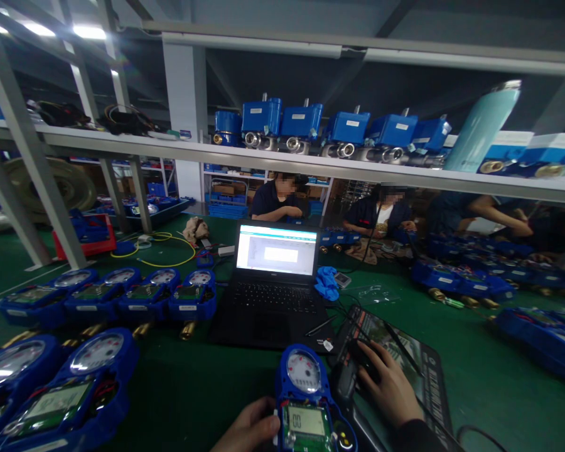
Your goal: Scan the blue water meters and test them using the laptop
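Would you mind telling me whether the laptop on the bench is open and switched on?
Open and on: the laptop has its lid raised, and the screen glows white with a window showing, behind the meter.

A green-topped workbench [193, 389] sits under a grey metal shelf [122, 145], with ceiling strip lights [87, 31] glaring overhead.

Your left hand [249, 430] rests against a blue water meter [311, 405] with a white dial and a green circuit board around its grey display. Your right hand [390, 388] covers a black mouse [363, 364] on a dark mouse pad [419, 370] printed with a greenish picture. The bench top [193, 389] is deep green. The laptop [273, 282] is black, its screen white. A pale teal bottle [483, 125] stands on the grey shelf [169, 149], and a yellow cable [169, 251] loops behind.
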